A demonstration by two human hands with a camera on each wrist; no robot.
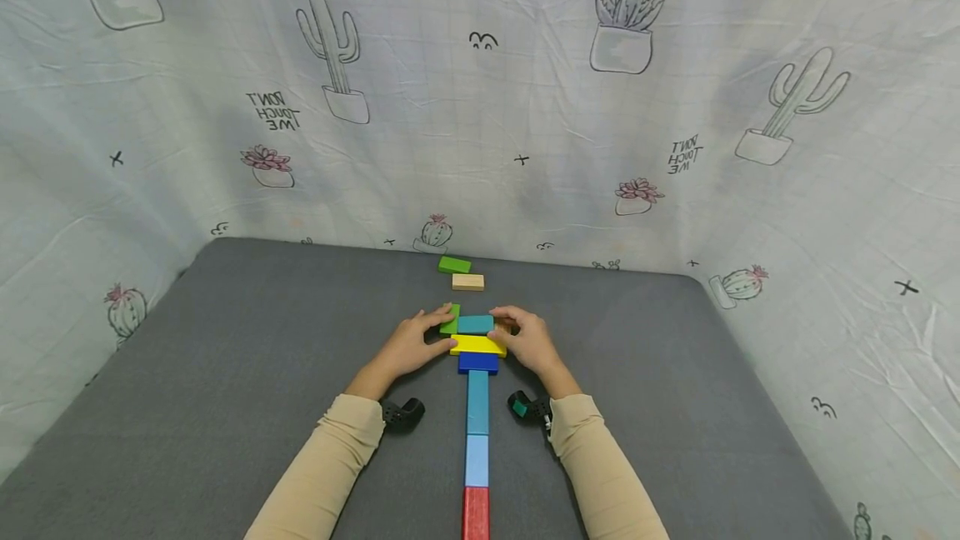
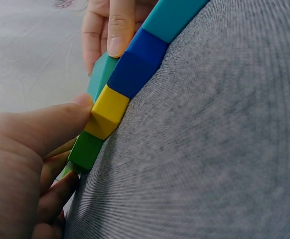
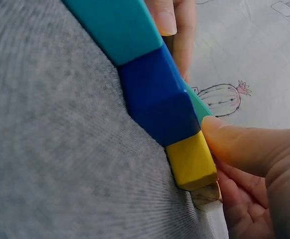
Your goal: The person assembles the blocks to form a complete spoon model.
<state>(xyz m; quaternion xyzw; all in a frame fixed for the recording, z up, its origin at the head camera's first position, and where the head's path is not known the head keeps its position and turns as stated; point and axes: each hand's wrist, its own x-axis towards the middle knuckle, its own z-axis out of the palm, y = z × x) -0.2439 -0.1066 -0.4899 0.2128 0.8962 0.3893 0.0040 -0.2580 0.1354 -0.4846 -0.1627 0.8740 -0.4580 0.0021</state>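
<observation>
My left hand (image 1: 408,347) has its thumb at the left end of a yellow block (image 1: 477,345), its fingers around a green block (image 1: 453,324) standing behind that end. On the other side, my right hand (image 1: 531,343) presses its thumb to the yellow block's right end. Its fingers curl around a plain wooden block (image 3: 208,194), mostly hidden by the hand in the head view. Between the green and wooden blocks sits a short teal block (image 1: 476,324). A dark blue block (image 1: 477,363) lies against the yellow one's near side.
Toward me runs a line of a long teal block (image 1: 477,402), a light blue block (image 1: 477,461) and a red block (image 1: 476,513). Farther back lie another wooden block (image 1: 468,282) and another green block (image 1: 454,264). A printed cloth (image 1: 480,107) hangs behind the grey tabletop (image 1: 300,298).
</observation>
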